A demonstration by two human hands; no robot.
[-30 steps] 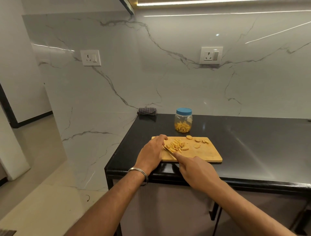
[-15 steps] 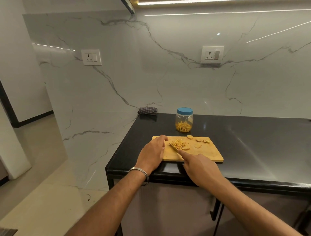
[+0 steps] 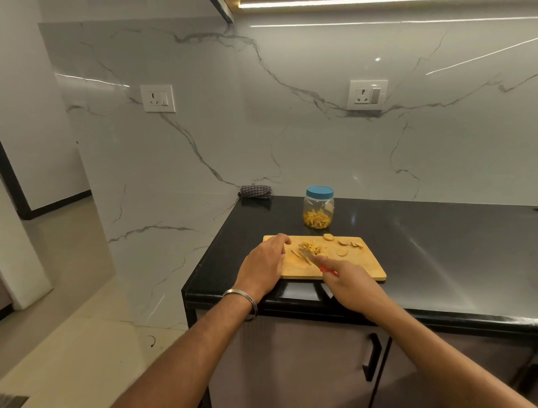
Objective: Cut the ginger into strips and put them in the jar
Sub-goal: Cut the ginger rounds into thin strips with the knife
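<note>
Two hands over the black counter (image 3: 436,247): left hand (image 3: 263,266) loose, right hand (image 3: 352,286) gripping knife (image 3: 310,256).

Dim, warm indoor light from a ceiling light strip (image 3: 378,3), which reflects as bright streaks on the glossy marble wall (image 3: 291,131) below it. Soft glare crosses the black tabletop (image 3: 436,247). Wide-angle bending appears toward frame edges.

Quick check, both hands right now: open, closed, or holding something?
Left hand: open, resting on the cutting board, holding nothing.
Right hand: closed around the red-handled knife.
</note>
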